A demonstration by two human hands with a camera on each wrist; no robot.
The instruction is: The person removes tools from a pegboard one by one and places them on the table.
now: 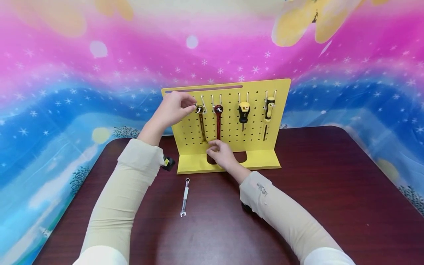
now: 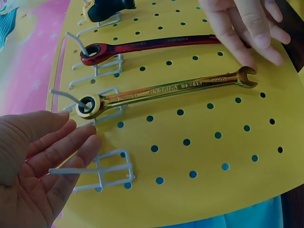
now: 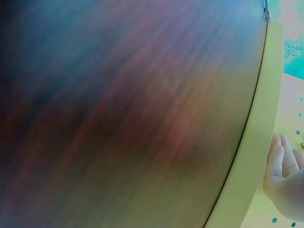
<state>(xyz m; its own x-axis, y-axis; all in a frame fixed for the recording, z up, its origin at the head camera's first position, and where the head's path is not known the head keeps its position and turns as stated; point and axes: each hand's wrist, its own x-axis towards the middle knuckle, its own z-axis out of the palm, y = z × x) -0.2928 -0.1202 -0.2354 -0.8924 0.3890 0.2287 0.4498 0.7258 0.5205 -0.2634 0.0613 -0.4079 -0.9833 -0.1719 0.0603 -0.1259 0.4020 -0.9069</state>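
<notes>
A gold combination wrench hangs by its ring end from a white hook on the yellow pegboard. My left hand is beside that ring, fingers loosely bent and holding nothing; in the left wrist view the hand lies by a bare hook. To its right a red wrench hangs from another hook. Low on the board, my right hand is near the lower ends of both wrenches, its fingers relaxed; whether a fingertip touches either wrench I cannot tell. A silver wrench lies on the table.
A stubby yellow-and-black screwdriver and a longer screwdriver hang on the right half of the board. The board's base stands on a dark red-brown table. A patterned cloth rises behind the table.
</notes>
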